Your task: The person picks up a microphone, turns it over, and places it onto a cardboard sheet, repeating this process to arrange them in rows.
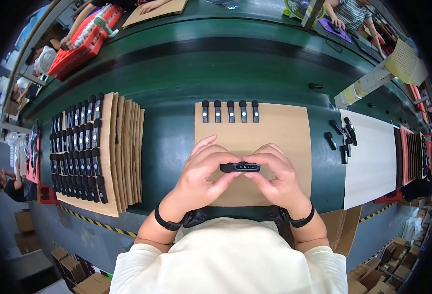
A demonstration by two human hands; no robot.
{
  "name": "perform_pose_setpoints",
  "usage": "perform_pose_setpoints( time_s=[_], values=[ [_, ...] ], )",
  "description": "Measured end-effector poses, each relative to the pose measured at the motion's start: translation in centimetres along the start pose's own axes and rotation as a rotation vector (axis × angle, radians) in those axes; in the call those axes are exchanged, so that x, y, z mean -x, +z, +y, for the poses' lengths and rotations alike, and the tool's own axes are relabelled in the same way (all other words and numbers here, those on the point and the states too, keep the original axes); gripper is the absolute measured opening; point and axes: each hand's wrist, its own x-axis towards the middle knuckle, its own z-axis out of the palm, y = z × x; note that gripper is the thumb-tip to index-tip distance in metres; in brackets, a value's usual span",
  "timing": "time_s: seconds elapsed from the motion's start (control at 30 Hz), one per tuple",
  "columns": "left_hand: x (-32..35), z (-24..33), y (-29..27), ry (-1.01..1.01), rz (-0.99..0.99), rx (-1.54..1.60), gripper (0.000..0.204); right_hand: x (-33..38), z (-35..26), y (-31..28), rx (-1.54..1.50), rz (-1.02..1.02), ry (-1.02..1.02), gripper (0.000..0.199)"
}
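1. Above the brown cardboard sheet (279, 132), left hand (196, 181) and right hand (282, 181) pinched one black device (247, 167).
2. Five similar devices (231, 111) lined the sheet's far edge; four rows (96, 161) covered the cardboard stack (128, 152), left.
3. Green bench (172, 122) underneath; yellow-black tape (98, 224) crossed the floor (71, 228).
4. Held device bore pale marks, too small to read.

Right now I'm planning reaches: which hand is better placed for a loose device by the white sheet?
Probably the right hand: the loose black devices lie on its side. The left hand is farther away. Both hands are on the held device, so the right may need freeing first.
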Motion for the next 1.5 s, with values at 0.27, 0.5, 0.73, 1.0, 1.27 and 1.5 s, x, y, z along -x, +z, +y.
perform_pose_setpoints(
  time_s=[0.27,0.5,0.73,1.0,1.27,1.5],
  values=[
    [-0.1,0.1,-0.1,0.099,0.061,-0.029,0.025,0.3,-0.2,0.3,-0.175,0.014,0.178,0.029],
    [-0.2,0.0,0.2,0.032,0.055,-0.049,0.025,0.0,-0.2,0.3,-0.106,0.057,0.082,0.026],
    [0.0,-1.6,1.9,-0.025,0.015,-0.070,0.025,-0.5,0.3,0.5,0.071,0.134,-0.142,0.025],
    [0.7,-3.9,2.7,-0.074,-0.121,-0.277,0.038,-0.9,3.9,-1.5,0.068,-0.008,0.123,0.024],
    [2.2,-5.3,3.0,-0.169,-0.378,-0.466,0.068,-1.6,10.7,-4.4,0.524,-0.025,0.078,0.019],
    [2.6,-5.6,3.2,-0.248,-0.491,-0.509,0.081,-0.2,11.5,-3.8,0.648,-0.213,0.032,0.021]
  ],
)
